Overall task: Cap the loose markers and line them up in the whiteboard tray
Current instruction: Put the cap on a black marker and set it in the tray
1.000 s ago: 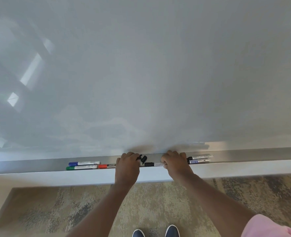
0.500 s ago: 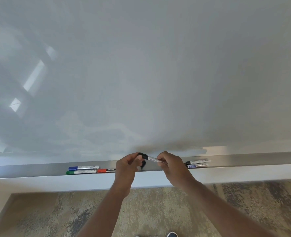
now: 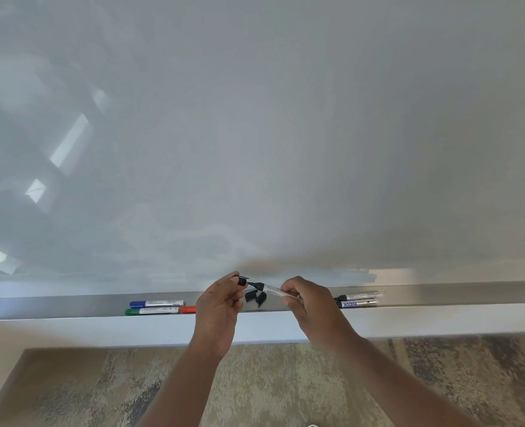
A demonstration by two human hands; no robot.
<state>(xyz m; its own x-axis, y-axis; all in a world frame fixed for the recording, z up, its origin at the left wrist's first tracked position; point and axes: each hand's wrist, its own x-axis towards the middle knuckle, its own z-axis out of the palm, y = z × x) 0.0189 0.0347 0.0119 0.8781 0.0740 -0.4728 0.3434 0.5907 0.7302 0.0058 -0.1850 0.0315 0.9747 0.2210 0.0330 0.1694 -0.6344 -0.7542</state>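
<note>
Inspector: Hands, state and contents?

Recorder: Left hand is just in front of the long grey metal whiteboard tray, thumb and fingertips pinching a small black marker cap. Right hand is curled round a white-barrelled marker with a black nib, nib pointing left. The nib tip sits right at the cap. Whether it has entered cannot be told.

Inspector: Tray contents?

Recorder: Two loose black caps lie in it between the hands. Left of them, a blue-capped marker lies behind a green-capped marker. A red-capped marker lies end to end with the green one, mostly hidden by the left hand. On the right, two black-ended markers lie side by side, parallel.

Inspector: Surroundings?

Recorder: Glossy whiteboard above the tray, mottled brown carpet below.
</note>
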